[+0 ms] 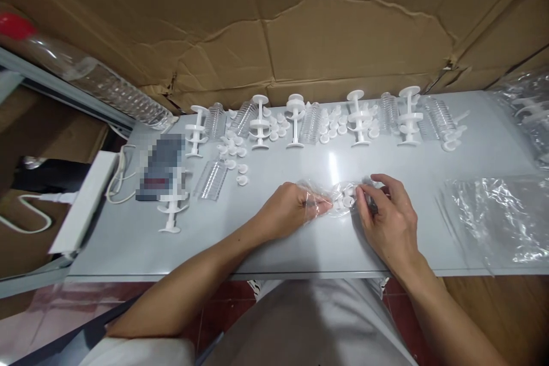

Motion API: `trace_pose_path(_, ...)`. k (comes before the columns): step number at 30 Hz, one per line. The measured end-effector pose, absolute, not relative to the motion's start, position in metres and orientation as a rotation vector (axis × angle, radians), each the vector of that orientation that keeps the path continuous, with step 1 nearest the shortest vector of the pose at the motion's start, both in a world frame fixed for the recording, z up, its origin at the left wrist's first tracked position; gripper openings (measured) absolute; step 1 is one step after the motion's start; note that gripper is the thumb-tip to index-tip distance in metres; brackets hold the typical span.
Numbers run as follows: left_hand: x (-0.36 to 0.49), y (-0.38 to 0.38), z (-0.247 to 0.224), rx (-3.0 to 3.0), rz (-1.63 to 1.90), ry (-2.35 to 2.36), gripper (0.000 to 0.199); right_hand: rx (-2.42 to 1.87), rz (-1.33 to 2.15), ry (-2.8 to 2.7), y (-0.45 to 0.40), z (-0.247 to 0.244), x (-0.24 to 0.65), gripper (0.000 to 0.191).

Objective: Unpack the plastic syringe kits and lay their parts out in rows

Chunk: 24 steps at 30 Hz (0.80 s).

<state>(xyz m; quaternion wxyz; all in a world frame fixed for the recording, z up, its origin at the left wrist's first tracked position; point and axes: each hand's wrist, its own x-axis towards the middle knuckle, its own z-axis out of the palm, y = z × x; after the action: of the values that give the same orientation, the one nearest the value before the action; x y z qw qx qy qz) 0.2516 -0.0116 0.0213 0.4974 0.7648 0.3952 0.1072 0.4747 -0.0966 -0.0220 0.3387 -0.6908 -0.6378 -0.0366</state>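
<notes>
A clear plastic bag (pixel 328 197) with small white plastic parts (pixel 348 201) in it lies crosswise between my hands, near the table's front half. My left hand (pixel 287 209) is closed on the bag's left end, the film partly covering its fingertips. At the bag's right end my right hand (pixel 392 217) pinches the film with thumb and fingers beside the white parts. Behind the hands stand several white plastic spindles with round discs (pixel 295 120), clear ribbed tubes (pixel 311 124) and small white caps (pixel 333 126) in groups.
Flat clear bags (pixel 501 220) lie at the right, with a filled bag (pixel 529 114) behind them. On the left are a blurred dark device (pixel 160 166), a white power strip (pixel 83 203) and a red-capped bottle (pixel 98 80). Cardboard (pixel 343 40) walls the back.
</notes>
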Motion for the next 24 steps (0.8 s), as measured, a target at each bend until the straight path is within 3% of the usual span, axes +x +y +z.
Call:
trace_pose_path(11, 0.264, -0.032, 0.014, 2.408, 0.167, 1.025, 0.031, -2.022, -0.300, -1.880, -0.097, -0.021, 0.457, 0.028)
trace_pose_path(18, 0.268, -0.041, 0.008, 2.205, 0.383, 1.001, 0.020, -2.050, -0.300, -1.889, -0.093, -0.021, 0.449, 0.027)
trace_pose_path(24, 0.220, -0.041, 0.035, 1.846, 0.526, 1.051, 0.014, -2.062, -0.315, -1.837, -0.093, -0.019, 0.463, 0.030)
